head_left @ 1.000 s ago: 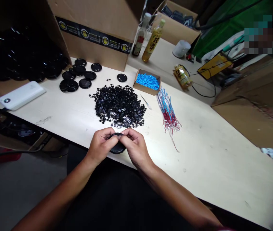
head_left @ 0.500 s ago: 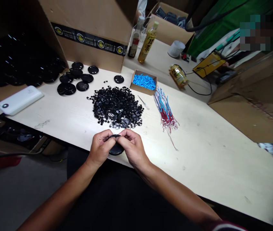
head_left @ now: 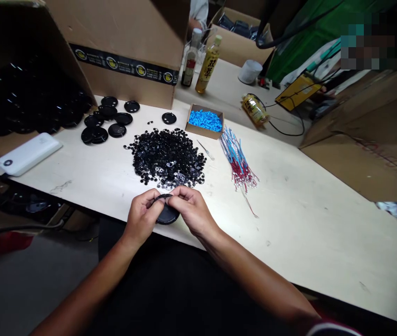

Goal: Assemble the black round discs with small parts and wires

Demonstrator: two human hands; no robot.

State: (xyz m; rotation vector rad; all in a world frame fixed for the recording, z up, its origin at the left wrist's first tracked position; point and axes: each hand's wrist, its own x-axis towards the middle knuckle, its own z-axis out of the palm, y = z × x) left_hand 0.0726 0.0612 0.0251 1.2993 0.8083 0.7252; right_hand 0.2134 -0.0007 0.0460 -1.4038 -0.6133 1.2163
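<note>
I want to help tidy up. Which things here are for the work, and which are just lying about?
Probably for the work:
black disc in left hand and right hand
other black discs
pile of small black bits
maybe blue bits and wires

Probably just lying about:
standing bottles
bottle on its side
white gadget

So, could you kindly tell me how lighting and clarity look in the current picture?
Head view: tabletop brightly lit, inside of the left carton dark, white glints on the glossy discs there; head view: held black disc showing little detail; head view: pixelated patch masking part of the upper right.
</note>
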